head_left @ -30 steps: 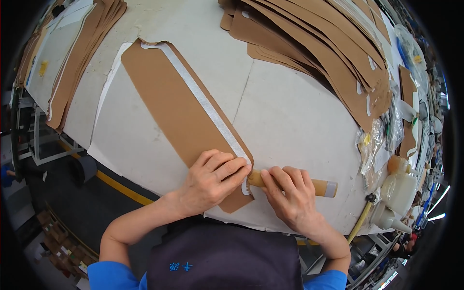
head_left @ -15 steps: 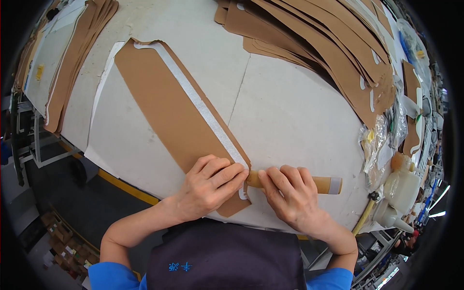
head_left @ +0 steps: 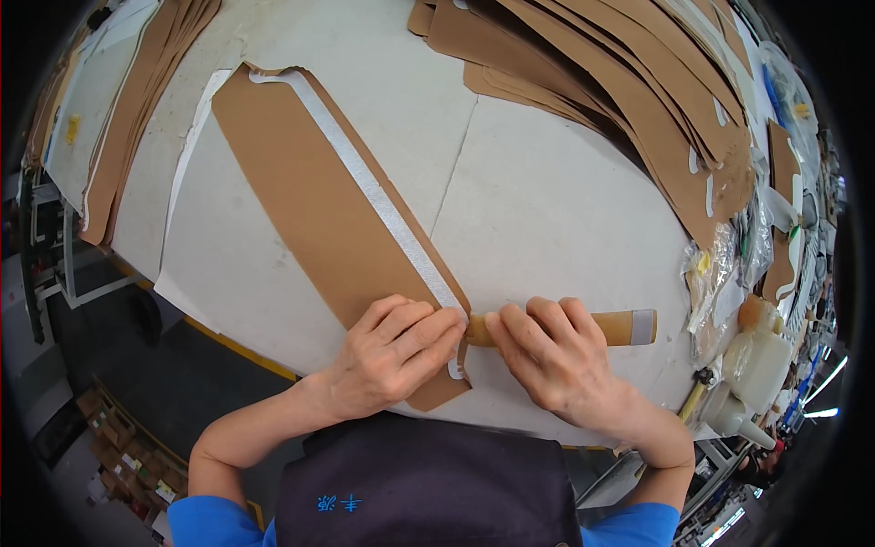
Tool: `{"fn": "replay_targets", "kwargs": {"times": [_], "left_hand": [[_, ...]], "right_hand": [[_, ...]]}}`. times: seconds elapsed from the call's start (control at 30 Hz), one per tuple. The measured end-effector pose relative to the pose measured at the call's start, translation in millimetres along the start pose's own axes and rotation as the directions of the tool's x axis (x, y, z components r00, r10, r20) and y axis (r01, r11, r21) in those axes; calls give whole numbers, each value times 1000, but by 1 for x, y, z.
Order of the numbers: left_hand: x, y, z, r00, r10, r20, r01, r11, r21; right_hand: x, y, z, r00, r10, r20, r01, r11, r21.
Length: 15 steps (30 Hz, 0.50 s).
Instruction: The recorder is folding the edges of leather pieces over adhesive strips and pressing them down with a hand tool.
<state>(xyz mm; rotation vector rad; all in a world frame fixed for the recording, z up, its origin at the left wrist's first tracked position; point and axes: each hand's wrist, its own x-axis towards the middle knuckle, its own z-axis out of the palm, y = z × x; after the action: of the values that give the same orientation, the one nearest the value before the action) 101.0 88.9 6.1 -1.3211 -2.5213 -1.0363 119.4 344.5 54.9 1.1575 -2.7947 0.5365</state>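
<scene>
A long brown panel (head_left: pixel 301 210) lies slantwise across the table, with a silvery-white strip (head_left: pixel 378 196) running near its right edge. My left hand (head_left: pixel 392 354) is closed at the panel's lower right edge, fingertips pinching the folded rim there. In my right hand (head_left: pixel 561 365) is a tan, round-handled tool (head_left: pixel 615 328) with a grey band at its outer end. Its inner end meets the panel's edge right beside my left fingertips. Fingers hide most of that contact point.
Stacked brown panels (head_left: pixel 583 82) fill the far right, and more (head_left: pixel 137 118) stand at the far left. Along the right side are clear plastic bags (head_left: pixel 711 273), a whitish plastic bottle (head_left: pixel 758 365) and a hammer-like tool with a yellowish handle (head_left: pixel 694 398). The table's front edge (head_left: pixel 510 436) runs close to my body.
The tan tool's outer end has swung slightly away from me and rightward with my right hand. My left hand stays nearly still on the panel's edge.
</scene>
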Motion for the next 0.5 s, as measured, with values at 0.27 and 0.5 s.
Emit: {"fn": "replay_targets", "kwargs": {"times": [0.27, 0.5], "left_hand": [[-1, 0, 0, 999, -32, -1, 32, 999, 3], [0, 3, 1, 999, -39, 1, 39, 999, 21]], "right_hand": [[3, 8, -3, 997, -53, 61, 51, 998, 25], [12, 17, -6, 995, -82, 60, 77, 994, 76]]}}
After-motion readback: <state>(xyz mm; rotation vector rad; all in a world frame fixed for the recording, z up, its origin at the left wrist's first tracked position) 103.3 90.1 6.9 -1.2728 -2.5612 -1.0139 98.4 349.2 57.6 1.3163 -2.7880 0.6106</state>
